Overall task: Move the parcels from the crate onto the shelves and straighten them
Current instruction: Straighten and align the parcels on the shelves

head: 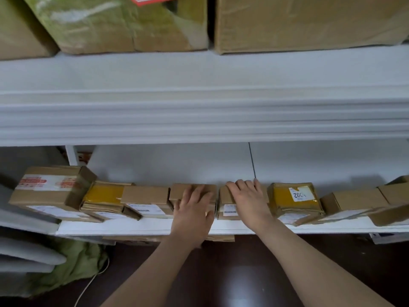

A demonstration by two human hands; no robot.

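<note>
Eight brown cardboard parcels stand in a row along the front of the white lower shelf (137,226). From the left: a large carton with red-printed tape (52,191), a flat parcel wrapped in yellow tape (104,199), a small plain box with a white label (145,201), a small box under the left hand (192,191), a small box under the right hand (226,206), a squat parcel in yellow tape with a white sticker (295,202), a long low box (352,203), and one more carton (396,196) cut off by the right edge. The two yellow-taped parcels are the only ones of that kind.

On the white upper shelf (199,69) sit three large cardboard boxes: one at the far left (20,34), a middle one wrapped in greenish tape (124,25), and a plain one at the right (309,21).

Both of the person's hands are in view, side by side and close together. The left hand (192,213) lies flat, fingers spread, over the top and front of its small box. The right hand (249,200) rests palm down on the neighbouring box, its fingertips reaching the back edge. Neither hand is closed around its parcel; each simply presses on it. The two boxes stand just beside each other with a narrow gap between.

Below the shelf, a crumpled green cloth (73,264) lies on the dark floor (232,280).
</note>
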